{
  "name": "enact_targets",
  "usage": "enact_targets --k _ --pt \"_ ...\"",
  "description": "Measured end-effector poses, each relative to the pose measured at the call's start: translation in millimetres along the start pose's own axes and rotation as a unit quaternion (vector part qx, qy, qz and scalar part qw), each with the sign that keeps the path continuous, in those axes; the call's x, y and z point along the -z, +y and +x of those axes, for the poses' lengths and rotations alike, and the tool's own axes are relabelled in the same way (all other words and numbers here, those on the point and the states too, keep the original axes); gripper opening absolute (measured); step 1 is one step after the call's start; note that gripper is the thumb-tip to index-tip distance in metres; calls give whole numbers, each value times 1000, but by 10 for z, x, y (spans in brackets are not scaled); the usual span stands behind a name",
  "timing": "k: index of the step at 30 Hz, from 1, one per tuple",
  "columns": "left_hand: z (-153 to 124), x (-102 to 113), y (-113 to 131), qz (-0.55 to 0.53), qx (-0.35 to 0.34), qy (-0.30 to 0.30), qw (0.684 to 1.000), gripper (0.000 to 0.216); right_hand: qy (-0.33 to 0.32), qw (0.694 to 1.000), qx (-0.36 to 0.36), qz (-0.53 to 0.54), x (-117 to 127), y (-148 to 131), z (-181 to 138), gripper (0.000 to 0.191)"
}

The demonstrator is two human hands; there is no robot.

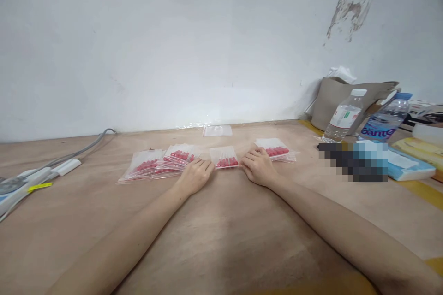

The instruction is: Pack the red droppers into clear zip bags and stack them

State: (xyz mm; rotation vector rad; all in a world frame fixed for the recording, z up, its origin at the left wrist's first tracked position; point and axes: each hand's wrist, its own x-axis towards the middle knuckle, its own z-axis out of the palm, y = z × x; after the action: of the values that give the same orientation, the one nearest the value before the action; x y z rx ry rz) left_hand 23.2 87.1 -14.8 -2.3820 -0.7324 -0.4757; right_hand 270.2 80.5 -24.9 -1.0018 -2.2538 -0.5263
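Observation:
Between my hands lies a small clear zip bag (223,154) holding several red-ended pieces, too small to name. My left hand (198,176) is closed at the bag's near left corner, fingertips pinched on its edge. At the near right corner my right hand (259,167) is closed in the same way; its fingertips are partly hidden. Left of my left hand are a stack of filled bags (180,154) and an overlapping stack of bags (145,163). Just past my right hand sits another stack of filled bags (277,148). A flat bag (218,131) lies farther back.
At the right stand a water bottle (344,117), a blue-capped bottle (389,117) and a grey-beige bin (323,101), with a blue tissue pack (411,168) nearer. A power strip (26,184) and grey cable (81,146) lie left. The wall (155,46) closes off the back.

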Motion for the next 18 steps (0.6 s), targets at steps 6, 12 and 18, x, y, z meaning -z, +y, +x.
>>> enact_targets --k 6,12,18 --pt "16 -15 27 -39 -28 -8 999 18 -31 997 -45 60 -23 -114 23 35" --pt "16 140 -130 -55 97 4 994 38 -7 999 0 51 -39 -55 76 36" --pt "-160 330 -592 -44 206 -129 969 35 96 988 -95 73 358 490 49 33"
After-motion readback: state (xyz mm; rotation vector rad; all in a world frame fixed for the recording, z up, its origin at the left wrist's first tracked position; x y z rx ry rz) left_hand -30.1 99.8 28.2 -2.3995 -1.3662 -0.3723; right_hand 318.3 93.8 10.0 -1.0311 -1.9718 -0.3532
